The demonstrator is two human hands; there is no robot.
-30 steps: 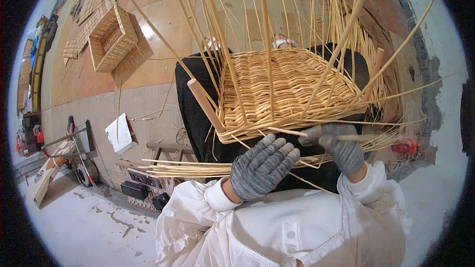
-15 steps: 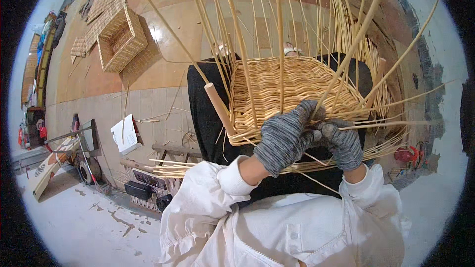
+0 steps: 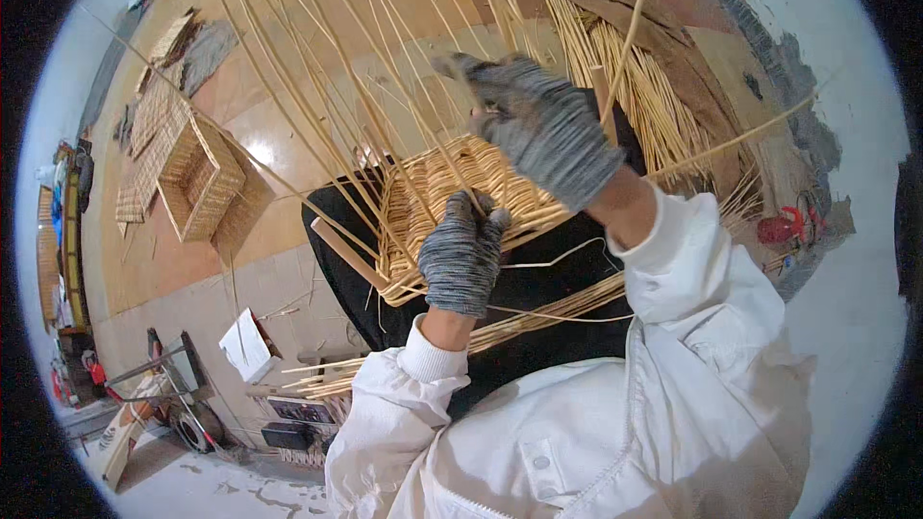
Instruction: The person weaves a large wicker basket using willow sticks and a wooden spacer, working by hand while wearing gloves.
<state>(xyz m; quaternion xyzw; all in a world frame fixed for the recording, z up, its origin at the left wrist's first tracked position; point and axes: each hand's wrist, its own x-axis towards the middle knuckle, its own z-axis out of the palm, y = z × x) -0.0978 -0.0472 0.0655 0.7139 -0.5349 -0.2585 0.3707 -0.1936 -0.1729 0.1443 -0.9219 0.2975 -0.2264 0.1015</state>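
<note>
A half-woven wicker basket (image 3: 433,173) of pale rods rests tilted across my dark-clothed lap, its long upright rods fanning away from me. My left hand (image 3: 460,255), in a grey knitted glove, is closed on a rod at the basket's near edge. Above the right part of the basket is my right hand (image 3: 543,130), also gloved and partly blurred; its fingers curl round what looks like an upright rod. A thick wooden peg (image 3: 348,252) stands out from the near left corner. A second peg (image 3: 602,91) rises by the right side.
Loose rods (image 3: 558,309) lie across my lap, with a large bundle (image 3: 639,86) at the far right. A finished rectangular basket (image 3: 199,183) sits on the floor at left. White paper (image 3: 246,346), a wheeled metal frame (image 3: 183,394) and a red tool (image 3: 781,229) lie around.
My right hand has lifted away from the left and moved up and left over the basket. The left hand has shifted left along the near edge. The whole view has turned.
</note>
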